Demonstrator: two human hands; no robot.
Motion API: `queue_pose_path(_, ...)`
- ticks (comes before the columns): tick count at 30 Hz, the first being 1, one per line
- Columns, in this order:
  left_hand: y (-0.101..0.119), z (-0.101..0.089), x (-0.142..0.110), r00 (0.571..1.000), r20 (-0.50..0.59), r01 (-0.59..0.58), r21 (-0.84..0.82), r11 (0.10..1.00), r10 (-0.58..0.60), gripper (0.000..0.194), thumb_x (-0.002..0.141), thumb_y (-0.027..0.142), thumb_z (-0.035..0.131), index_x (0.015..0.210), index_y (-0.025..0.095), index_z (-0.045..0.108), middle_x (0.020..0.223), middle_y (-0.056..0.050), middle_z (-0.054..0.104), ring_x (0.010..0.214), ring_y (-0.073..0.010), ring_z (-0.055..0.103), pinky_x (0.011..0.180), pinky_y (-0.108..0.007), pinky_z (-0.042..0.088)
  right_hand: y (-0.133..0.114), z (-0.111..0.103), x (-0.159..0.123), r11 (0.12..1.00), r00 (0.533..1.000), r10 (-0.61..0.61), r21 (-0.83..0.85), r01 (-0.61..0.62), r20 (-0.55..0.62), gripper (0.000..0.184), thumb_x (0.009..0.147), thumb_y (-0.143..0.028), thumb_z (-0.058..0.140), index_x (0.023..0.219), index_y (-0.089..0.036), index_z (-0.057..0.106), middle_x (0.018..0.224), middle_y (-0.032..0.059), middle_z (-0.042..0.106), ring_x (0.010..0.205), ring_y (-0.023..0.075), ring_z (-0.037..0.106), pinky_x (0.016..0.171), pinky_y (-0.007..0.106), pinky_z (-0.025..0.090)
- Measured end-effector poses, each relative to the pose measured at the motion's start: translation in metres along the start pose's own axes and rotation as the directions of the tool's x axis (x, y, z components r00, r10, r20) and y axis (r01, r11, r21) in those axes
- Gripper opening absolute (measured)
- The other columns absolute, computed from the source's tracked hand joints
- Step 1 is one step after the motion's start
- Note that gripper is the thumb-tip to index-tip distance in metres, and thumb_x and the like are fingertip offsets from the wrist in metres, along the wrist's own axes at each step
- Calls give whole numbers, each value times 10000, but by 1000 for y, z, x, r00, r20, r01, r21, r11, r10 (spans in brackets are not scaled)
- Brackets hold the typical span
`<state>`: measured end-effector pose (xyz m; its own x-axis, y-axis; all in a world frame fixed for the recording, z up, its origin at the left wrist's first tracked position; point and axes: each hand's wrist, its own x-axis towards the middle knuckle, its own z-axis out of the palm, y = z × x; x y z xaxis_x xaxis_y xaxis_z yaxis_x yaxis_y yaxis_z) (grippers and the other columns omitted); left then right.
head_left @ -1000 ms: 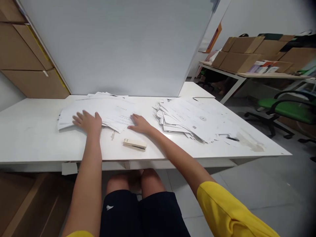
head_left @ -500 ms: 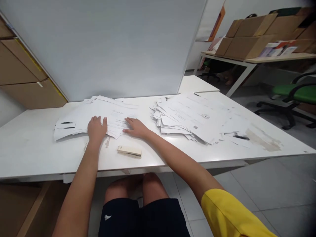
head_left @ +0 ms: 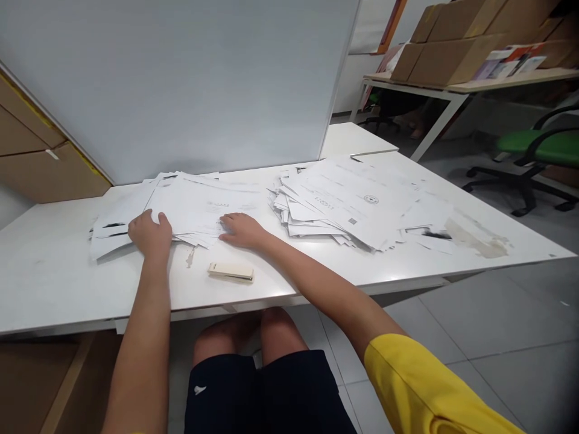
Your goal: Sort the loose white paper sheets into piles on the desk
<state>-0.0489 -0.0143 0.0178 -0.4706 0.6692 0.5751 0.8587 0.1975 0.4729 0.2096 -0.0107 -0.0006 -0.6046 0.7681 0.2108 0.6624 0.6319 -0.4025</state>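
A loose stack of printed paper sheets (head_left: 194, 202) lies on the white table in front of me, its edges uneven. My left hand (head_left: 151, 234) rests on the left part of this stack, palm down, with the thumb apart from the fingers. At the stack's right edge, my right hand (head_left: 244, 231) touches the sheets with its fingers stretched out and its thumb apart. Some fingertips are hard to make out against the paper. Between my forearms, close to the table's front edge, lies a cream stapler (head_left: 230, 272).
A second, messier pile of papers (head_left: 335, 205) covers the table's right half. Behind the table (head_left: 54, 283) stands a tall white panel (head_left: 181, 84). Cardboard boxes (head_left: 54, 172) are at the left. A green chair (head_left: 538, 147) and a desk with boxes (head_left: 452, 57) are at the right.
My left hand has moved left across the stack, away from my right hand. My right hand stays at the stack's right edge. The camera view has shifted slightly.
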Motion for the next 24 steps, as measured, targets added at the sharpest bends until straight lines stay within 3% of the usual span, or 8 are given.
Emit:
queue_pose_path(4, 6, -5, 0, 998, -53, -29, -34, 999, 27, 303, 892, 214, 504, 1045, 65, 718, 1279, -231, 680, 1320, -364, 531, 1160, -543, 388, 0, -3, -1, 1000, 1000, 2, 23, -2, -8, 509, 983, -378, 596, 1425, -125, 575, 1451, 185, 631, 1342, 336, 587, 1100, 482, 478)
queue_pose_path(8, 12, -10, -4, 980, -128, -158, -40, 987, 152, 170, 862, 238, 546, 882, 151, 691, 1483, -185, 568, 1507, -393, 342, 1230, -596, 286, 5, 1, 2, 996, 999, -9, 86, 12, -43, 531, 963, -359, 624, 1437, -128, 570, 1469, 177, 621, 1367, 322, 577, 1136, 478, 456)
queue_pose_path(11, 16, -12, -5, 993, 69, -90, -41, 995, 93, 180, 864, 318, 572, 924, 182, 674, 1265, -212, 682, 1390, -449, 492, 1158, -658, 358, 9, 5, 4, 992, 998, -31, 120, 38, -57, 552, 953, -342, 630, 1458, -132, 555, 1507, 172, 593, 1406, 311, 550, 1176, 480, 421)
queue_pose_path(14, 21, -13, -7, 969, 248, -9, -13, 1000, 12, 260, 873, 387, 584, 1017, 184, 660, 1024, -193, 733, 1160, -460, 647, 1050, -652, 454, 11, 6, 5, 991, 998, -30, 128, 36, -46, 585, 955, -341, 619, 1491, -126, 524, 1547, 174, 554, 1442, 311, 517, 1208, 493, 386)
queue_pose_path(16, 23, -14, -9, 980, 197, -27, -53, 998, 37, 299, 893, 384, 564, 1081, 171, 657, 1079, -189, 738, 1154, -434, 661, 1059, -616, 466, 11, 6, 5, 993, 999, -32, 116, 36, -33, 602, 956, -334, 614, 1508, -119, 507, 1570, 169, 530, 1464, 307, 494, 1234, 493, 354)
queue_pose_path(20, 21, -13, -10, 983, -25, -180, -298, 938, 181, 297, 901, 281, 545, 1145, 151, 652, 1312, -162, 687, 1280, -303, 618, 1142, -470, 451, 11, 5, 5, 993, 999, -34, 111, 36, -16, 653, 951, -346, 628, 1534, -92, 479, 1621, 184, 455, 1515, 312, 429, 1261, 474, 326)
queue_pose_path(22, 16, -8, -7, 991, -103, -121, -459, 880, 82, 399, 908, 260, 532, 1287, 143, 575, 1456, -164, 591, 1342, -251, 571, 1133, -410, 466, 12, 5, 5, 992, 1000, -20, 127, 23, -24, 677, 948, -372, 639, 1544, -97, 469, 1648, 184, 410, 1541, 319, 387, 1264, 475, 330)
queue_pose_path(24, 9, -1, -1, 993, -68, 40, -574, 818, -96, 509, 934, 286, 495, 1413, 123, 445, 1533, -199, 498, 1371, -242, 543, 1132, -410, 470, 14, 5, 5, 989, 999, -12, 149, 17, -35, 676, 947, -392, 643, 1542, -120, 474, 1657, 173, 396, 1548, 324, 374, 1260, 491, 342)
